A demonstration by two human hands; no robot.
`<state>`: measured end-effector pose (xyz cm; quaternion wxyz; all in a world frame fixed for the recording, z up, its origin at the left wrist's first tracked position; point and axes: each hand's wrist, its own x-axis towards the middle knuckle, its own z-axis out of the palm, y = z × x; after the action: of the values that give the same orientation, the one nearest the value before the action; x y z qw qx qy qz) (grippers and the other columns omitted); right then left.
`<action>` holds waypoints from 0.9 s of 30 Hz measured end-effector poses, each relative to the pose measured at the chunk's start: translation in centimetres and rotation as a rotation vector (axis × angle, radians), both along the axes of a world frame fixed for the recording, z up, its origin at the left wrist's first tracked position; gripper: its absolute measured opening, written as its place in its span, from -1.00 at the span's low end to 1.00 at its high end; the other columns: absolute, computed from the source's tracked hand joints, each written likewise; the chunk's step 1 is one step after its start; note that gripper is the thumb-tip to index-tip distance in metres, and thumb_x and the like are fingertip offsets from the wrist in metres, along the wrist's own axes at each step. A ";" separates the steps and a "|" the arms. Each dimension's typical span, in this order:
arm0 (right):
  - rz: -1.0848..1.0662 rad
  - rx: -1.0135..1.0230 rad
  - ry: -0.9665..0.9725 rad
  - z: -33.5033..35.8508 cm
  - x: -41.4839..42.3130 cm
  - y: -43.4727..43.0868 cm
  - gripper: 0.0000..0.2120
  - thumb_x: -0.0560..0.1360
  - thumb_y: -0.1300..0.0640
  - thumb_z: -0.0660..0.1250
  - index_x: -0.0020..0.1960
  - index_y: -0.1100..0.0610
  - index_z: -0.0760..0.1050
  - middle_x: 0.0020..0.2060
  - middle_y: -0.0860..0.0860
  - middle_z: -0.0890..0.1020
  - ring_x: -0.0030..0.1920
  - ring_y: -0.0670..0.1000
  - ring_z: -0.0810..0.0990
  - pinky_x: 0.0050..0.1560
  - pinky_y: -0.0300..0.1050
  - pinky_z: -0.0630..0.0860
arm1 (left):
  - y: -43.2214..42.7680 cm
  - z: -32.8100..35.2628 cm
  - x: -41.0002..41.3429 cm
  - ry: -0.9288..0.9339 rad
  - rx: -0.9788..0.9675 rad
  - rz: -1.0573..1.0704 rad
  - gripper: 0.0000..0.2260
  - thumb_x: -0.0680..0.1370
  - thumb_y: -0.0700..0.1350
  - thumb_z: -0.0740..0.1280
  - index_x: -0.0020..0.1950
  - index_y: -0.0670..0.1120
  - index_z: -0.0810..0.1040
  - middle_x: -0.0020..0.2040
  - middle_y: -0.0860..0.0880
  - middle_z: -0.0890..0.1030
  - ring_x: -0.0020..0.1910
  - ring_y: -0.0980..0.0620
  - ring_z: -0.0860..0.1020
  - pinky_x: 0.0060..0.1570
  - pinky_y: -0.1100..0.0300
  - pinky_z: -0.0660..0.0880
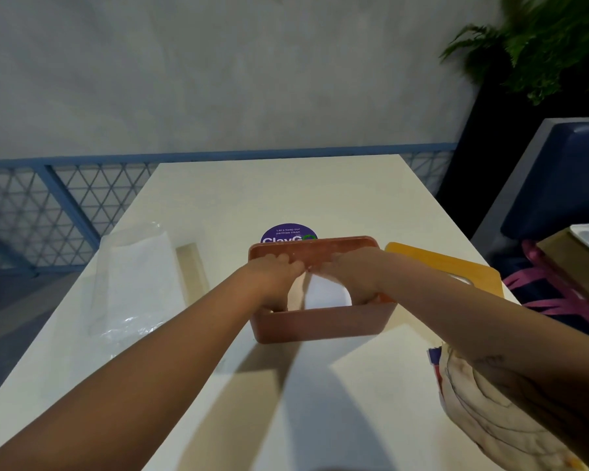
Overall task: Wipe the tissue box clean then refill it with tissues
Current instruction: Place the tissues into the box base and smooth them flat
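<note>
The curled fingers (288, 261) of the left hand (276, 273) and right hand (352, 275) meet over the white tissues (323, 294), seemingly gripping the stack's far end. The tissues lie directly beneath the fingers, inside the open tissue box (320, 322). The box stands mid-table with its long axis parallel to the near edge. The refill looks nearly seated. The yellow lid (442, 266) lies just beside the box toward the right edge, nearer the right hand. A plastic wrapper (133, 277) lies by the left edge of the table (286, 192), and a cloth (473, 402) lies at the near right corner. A purple sticker (288, 232) shows behind the box. Beyond are a blue seat (541, 185) and a plant (541, 45).
</note>
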<state>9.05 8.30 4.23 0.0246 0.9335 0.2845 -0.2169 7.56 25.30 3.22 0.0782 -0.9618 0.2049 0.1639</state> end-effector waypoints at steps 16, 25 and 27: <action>-0.093 -0.007 0.079 0.6 0.4 -0.7 -0.69 0.36 0.30 0.41 0.00 0.10 0.36 -0.17 -0.04 0.44 -0.30 -0.06 0.39 -0.42 -0.24 0.24 | -1.0 0.3 -0.4 -0.052 -0.008 0.068 -0.52 0.39 -0.27 0.41 0.26 -0.13 0.33 0.23 -0.17 0.39 0.15 -0.14 0.44 0.02 0.09 0.45; -0.132 -0.020 0.073 0.3 -0.2 -0.1 -0.80 0.43 0.35 0.31 -0.08 0.11 0.35 -0.11 0.00 0.46 -0.26 -0.05 0.37 -0.40 -0.27 0.24 | -1.9 -0.4 0.0 -0.033 0.036 0.111 -0.48 0.42 -0.27 0.38 0.34 -0.16 0.30 0.28 -0.19 0.38 0.17 -0.17 0.48 0.06 0.08 0.46; -0.133 -0.008 0.066 0.7 -0.5 -0.3 -0.83 0.44 0.35 0.29 -0.05 0.14 0.40 -0.07 0.02 0.47 -0.21 -0.02 0.40 -0.39 -0.29 0.26 | -1.7 0.0 0.0 0.037 -0.033 0.195 -0.52 0.44 -0.27 0.37 0.33 -0.16 0.34 0.29 -0.16 0.40 0.18 -0.14 0.47 0.12 0.07 0.44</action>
<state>8.53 7.99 4.92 0.0045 0.9426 0.2217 -0.2498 7.54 23.57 3.26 0.0423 -0.9751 0.1144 0.1852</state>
